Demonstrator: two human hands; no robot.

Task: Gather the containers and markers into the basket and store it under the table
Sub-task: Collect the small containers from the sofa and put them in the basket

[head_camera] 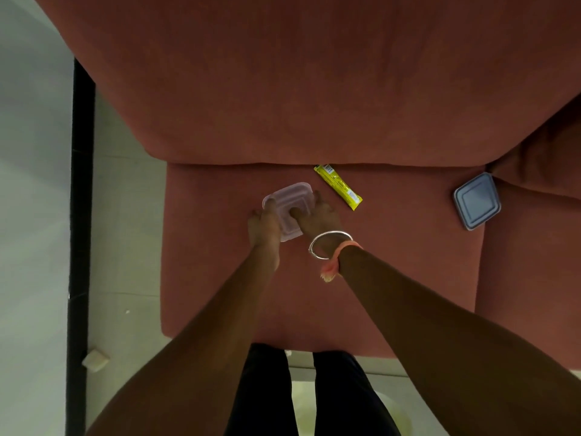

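A pale pink square container (290,199) with a lid lies on the reddish sofa seat (220,278). My left hand (264,226) grips its left side, fingers curled round the edge. On its right, my right hand (317,215) holds it with fingers on the lid and at the far corner. A yellow marker pack (339,186) lies just right of my right hand, slanted. A blue-grey lidded container (477,201) sits at the seat's right edge. No basket is in view.
The sofa backrest (314,73) rises behind the seat and an armrest (534,247) stands at the right. A black frame (80,215) runs along the left on the pale floor. A small cream block (95,361) lies on the floor.
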